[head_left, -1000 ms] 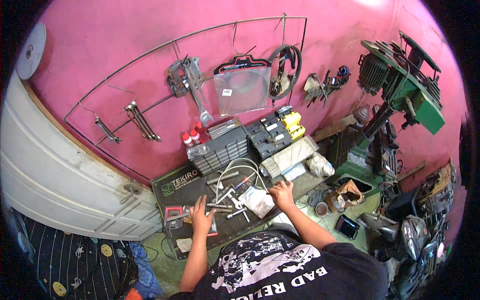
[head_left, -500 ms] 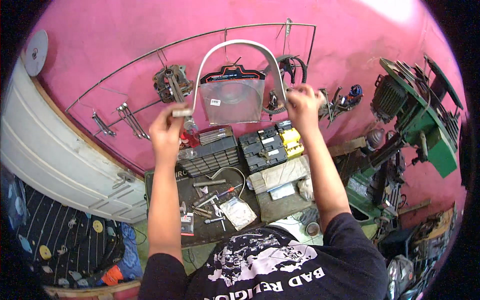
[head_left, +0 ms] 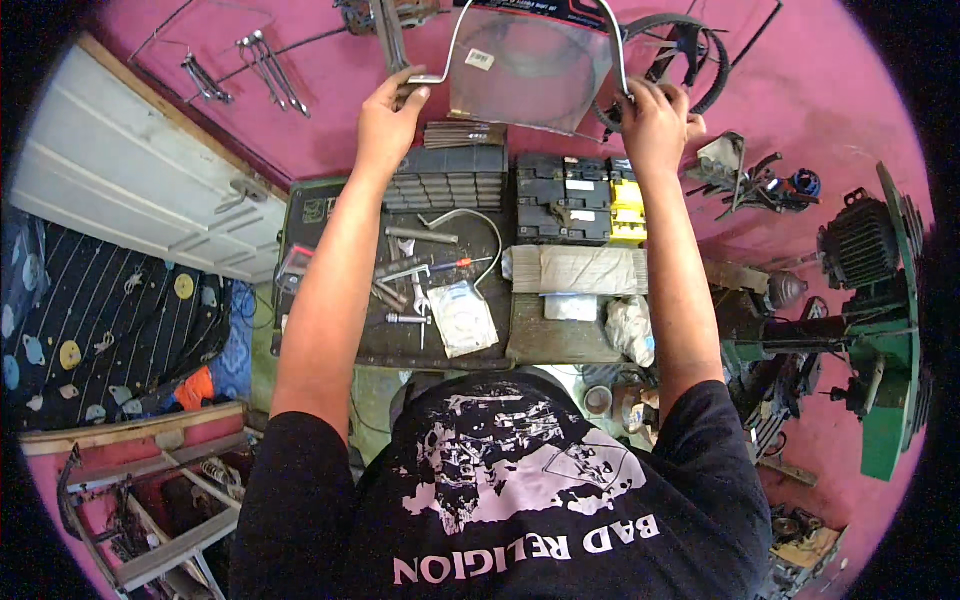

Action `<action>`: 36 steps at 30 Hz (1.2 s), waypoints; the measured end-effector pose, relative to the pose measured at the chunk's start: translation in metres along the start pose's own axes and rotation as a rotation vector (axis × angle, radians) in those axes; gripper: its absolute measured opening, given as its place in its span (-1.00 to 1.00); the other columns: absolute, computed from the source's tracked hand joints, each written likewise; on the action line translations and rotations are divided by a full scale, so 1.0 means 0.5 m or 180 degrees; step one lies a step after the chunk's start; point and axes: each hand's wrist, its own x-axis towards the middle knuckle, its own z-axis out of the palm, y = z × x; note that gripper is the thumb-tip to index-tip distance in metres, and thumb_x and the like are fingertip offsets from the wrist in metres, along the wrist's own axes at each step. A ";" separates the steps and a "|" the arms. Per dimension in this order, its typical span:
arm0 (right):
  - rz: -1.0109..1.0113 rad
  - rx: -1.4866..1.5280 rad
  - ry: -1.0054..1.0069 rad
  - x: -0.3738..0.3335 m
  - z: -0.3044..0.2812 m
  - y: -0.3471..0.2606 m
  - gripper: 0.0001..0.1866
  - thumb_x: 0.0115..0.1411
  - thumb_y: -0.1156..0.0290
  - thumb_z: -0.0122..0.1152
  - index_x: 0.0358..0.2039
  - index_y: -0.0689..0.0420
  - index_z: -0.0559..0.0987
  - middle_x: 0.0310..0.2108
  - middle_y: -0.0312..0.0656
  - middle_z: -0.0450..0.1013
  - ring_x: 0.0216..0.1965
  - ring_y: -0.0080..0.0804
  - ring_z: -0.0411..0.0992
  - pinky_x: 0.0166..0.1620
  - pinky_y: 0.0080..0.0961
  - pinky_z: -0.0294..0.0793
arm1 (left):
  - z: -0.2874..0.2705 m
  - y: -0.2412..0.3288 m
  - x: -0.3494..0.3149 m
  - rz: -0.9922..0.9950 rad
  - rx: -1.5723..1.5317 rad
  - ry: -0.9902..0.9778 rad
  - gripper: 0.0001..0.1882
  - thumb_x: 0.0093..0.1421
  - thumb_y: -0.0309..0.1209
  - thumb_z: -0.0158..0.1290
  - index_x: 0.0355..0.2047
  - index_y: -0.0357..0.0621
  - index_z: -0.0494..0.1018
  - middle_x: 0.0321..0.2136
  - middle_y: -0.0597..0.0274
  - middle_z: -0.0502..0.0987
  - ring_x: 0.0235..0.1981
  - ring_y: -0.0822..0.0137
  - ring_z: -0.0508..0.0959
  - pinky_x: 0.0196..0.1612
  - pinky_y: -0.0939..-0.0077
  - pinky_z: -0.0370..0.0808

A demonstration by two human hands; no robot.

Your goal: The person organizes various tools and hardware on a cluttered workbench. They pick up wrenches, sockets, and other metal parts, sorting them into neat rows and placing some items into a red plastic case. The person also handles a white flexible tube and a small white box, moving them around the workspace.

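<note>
Windshield, clear plastic on a bent chrome frame, is held up against the pink wall above the grey drawer organiser. Left hand and right hand each close around a frame leg. It looks light, stiff, scratch-prone; best gripped by the tubing.

Clear plastic packet with a coiled part at frame centre; small white label on the clear windshield at top.
</note>
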 end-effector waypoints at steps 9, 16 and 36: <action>0.0513 0.1357 -0.1114 -0.369 -0.018 -0.211 -0.57 0.12 0.32 0.35 0.02 0.09 0.56 -0.04 -0.07 0.53 -0.07 -0.06 0.41 0.05 -0.04 0.27 | -0.019 -0.223 -0.237 -0.1190 0.0868 -0.0329 -0.74 0.30 -0.31 0.18 -0.07 -0.16 0.62 -0.28 0.16 0.70 -0.23 0.37 0.64 -0.08 0.45 0.52; -0.0135 0.0705 -0.3757 -0.616 0.034 -0.411 -0.67 0.24 0.10 0.17 -0.22 0.10 0.66 -0.24 -0.16 0.61 0.01 -0.20 0.41 0.04 -0.05 0.25 | -0.017 -0.466 -0.350 -0.0768 0.2761 -0.1167 -0.61 0.19 -0.35 0.17 0.05 -0.09 0.58 0.08 0.05 0.56 0.06 -0.02 0.52 0.16 0.07 0.42; 0.0048 0.0900 -0.2719 -0.672 -0.008 -0.381 -0.73 0.20 0.46 0.06 -0.06 0.12 0.48 -0.17 -0.23 0.57 0.01 -0.21 0.39 0.07 0.10 0.23 | -0.099 -0.167 -0.434 0.0973 0.2979 -0.0299 -0.85 0.03 -0.41 0.26 -0.40 -0.07 0.52 -0.34 0.27 0.49 -0.20 0.12 0.43 -0.08 0.12 0.24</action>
